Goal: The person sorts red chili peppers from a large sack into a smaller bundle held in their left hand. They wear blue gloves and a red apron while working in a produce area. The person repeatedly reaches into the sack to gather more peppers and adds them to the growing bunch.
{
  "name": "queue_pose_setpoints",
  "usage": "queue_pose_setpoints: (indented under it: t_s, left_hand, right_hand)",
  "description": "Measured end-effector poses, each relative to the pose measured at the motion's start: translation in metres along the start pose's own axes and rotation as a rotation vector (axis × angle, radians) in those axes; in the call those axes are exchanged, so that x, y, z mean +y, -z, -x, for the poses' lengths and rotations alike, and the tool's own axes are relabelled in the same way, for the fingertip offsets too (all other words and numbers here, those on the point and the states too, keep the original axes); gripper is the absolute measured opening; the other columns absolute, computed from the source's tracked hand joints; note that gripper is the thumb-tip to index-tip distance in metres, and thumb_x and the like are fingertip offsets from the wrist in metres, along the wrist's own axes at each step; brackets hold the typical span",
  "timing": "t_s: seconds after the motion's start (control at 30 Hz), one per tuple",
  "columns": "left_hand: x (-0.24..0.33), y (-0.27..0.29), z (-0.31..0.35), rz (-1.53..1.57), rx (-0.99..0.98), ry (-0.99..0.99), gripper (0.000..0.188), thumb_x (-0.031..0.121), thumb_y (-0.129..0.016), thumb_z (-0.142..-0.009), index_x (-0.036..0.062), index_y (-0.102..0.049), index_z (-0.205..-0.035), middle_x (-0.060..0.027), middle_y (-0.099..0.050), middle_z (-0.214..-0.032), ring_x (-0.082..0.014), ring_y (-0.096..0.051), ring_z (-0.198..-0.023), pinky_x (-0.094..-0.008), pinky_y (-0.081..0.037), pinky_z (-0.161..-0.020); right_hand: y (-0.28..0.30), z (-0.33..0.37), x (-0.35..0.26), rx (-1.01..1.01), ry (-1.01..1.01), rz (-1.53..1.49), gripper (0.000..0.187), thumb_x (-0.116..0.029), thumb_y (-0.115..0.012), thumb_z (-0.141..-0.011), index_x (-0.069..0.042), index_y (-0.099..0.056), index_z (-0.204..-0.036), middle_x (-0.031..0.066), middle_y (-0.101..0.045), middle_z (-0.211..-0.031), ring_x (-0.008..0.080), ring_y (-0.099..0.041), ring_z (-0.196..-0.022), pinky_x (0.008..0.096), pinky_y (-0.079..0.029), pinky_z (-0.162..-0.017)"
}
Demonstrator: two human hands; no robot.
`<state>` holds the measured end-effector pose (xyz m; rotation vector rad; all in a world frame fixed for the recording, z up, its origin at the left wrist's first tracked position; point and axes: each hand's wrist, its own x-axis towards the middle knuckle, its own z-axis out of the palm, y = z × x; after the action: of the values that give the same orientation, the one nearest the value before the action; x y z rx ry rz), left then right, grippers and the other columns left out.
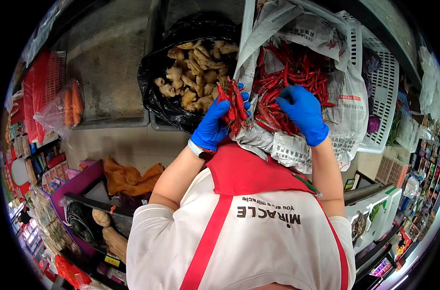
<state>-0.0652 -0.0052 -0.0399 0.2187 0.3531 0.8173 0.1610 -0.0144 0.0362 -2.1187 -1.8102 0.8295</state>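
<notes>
In my left hand (213, 123), gloved in blue, is a bunch of red chili peppers (233, 107), held with the fingers curled round it. My right hand (304, 113), in a matching blue glove, hovers at the near side of a heap of red chilies (304, 77), its fingers bent inward over them; whether a chili is pinched there is hidden. The heap lies on printed newspaper (348, 113) that lines a white crate (372, 72). Just left of my left hand, ginger roots (196, 72) fill a black plastic bag (152, 72).
A grey tray (106, 63) stands left of the ginger. Beyond it are carrots (73, 104) in a clear bag and a red basket (43, 87). A purple cabbage (373, 123) sits at the crate's right. Lower left, a black bin holds squash (114, 241).
</notes>
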Motion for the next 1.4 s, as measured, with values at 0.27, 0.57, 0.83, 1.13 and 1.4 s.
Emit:
queue_pose_setpoints:
  t_s: [0.27, 0.57, 0.83, 1.13, 1.4]
  left_hand:
    - [0.002, -0.003, 0.000, -0.068, -0.015, -0.017, 0.071, 0.033, -0.060, -0.081, 0.0021, -0.025, -0.134, -0.0128, -0.045, -0.125, -0.0228, -0.050, -0.109, -0.0361, -0.043, -0.091]
    - [0.001, -0.002, 0.000, -0.071, 0.001, -0.009, 0.069, 0.032, -0.059, -0.082, 0.0021, -0.025, -0.134, -0.0135, -0.045, -0.125, -0.0234, -0.050, -0.109, -0.0367, -0.045, -0.090]
    - [0.000, -0.001, -0.001, -0.052, -0.006, 0.010, 0.069, 0.031, -0.060, -0.082, 0.0024, -0.025, -0.134, -0.0135, -0.044, -0.126, -0.0235, -0.049, -0.111, -0.0366, -0.044, -0.091]
    - [0.001, -0.008, 0.001, 0.046, 0.006, -0.033, 0.057, 0.024, -0.059, -0.083, -0.0002, -0.034, -0.128, -0.0142, -0.048, -0.121, -0.0225, -0.052, -0.108, -0.0353, -0.044, -0.090]
    - [-0.002, -0.010, 0.003, -0.028, 0.035, -0.068, 0.058, 0.027, -0.059, -0.083, 0.0005, -0.034, -0.128, -0.0138, -0.049, -0.121, -0.0220, -0.051, -0.108, -0.0349, -0.043, -0.092]
  right_hand:
    - [-0.009, -0.006, 0.019, -0.069, -0.029, -0.063, 0.023, -0.027, -0.060, -0.075, -0.007, -0.063, -0.086, 0.0137, -0.061, -0.082, 0.0302, -0.059, -0.075, 0.0375, -0.046, -0.064]
    - [-0.030, -0.005, 0.014, -0.197, 0.158, 0.223, 0.023, -0.029, -0.059, -0.074, -0.007, -0.064, -0.078, 0.0152, -0.061, -0.078, 0.0330, -0.059, -0.071, 0.0419, -0.046, -0.061]
    - [-0.085, -0.011, 0.005, -0.302, 0.032, 0.474, 0.021, -0.025, -0.059, -0.070, -0.005, -0.065, -0.074, 0.0170, -0.063, -0.078, 0.0331, -0.061, -0.074, 0.0413, -0.049, -0.062]
    - [-0.001, 0.002, 0.012, -0.383, -0.106, -0.096, 0.030, -0.030, -0.063, -0.069, -0.001, -0.061, -0.076, 0.0135, -0.057, -0.067, 0.0208, -0.055, -0.060, 0.0326, -0.043, -0.057]
    - [0.023, 0.031, 0.002, -0.271, -0.135, -0.685, 0.020, -0.018, -0.066, -0.075, -0.001, -0.060, -0.082, 0.0004, -0.055, -0.068, 0.0060, -0.047, -0.062, 0.0213, -0.039, -0.055]
